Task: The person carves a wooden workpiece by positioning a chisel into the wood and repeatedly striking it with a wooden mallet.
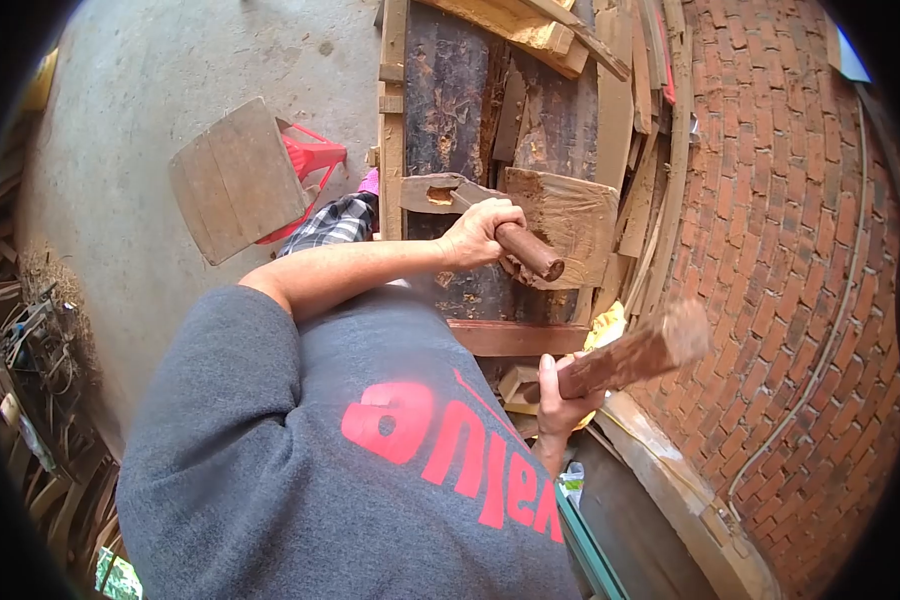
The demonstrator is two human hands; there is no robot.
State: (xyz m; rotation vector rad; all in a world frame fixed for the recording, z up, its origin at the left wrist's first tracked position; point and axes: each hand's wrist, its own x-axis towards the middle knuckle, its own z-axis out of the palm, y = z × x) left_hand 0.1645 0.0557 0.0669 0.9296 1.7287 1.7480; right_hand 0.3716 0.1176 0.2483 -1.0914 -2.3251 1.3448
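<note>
My left hand (485,232) is wrapped around a chisel with a thick brown wooden handle (532,252). The chisel's blade (462,196) points to a cut-out slot (440,195) in a narrow wooden piece (416,193). Beside that piece, partly under the left hand, lies a wider rough board (575,215). Lower right, my right hand (562,402) grips a wooden mallet (635,352), a chunky club of wood that is raised and slightly blurred. The mallet head is apart from the chisel handle.
A dark, worn workbench (445,90) holds loose timber (515,25). A reddish-brown bar (515,338) crosses it nearer me. On the left, a square wooden board (238,182) rests on a red plastic stool (315,155). A brick wall (780,250) rises at right; scrap wood (55,480) is piled left.
</note>
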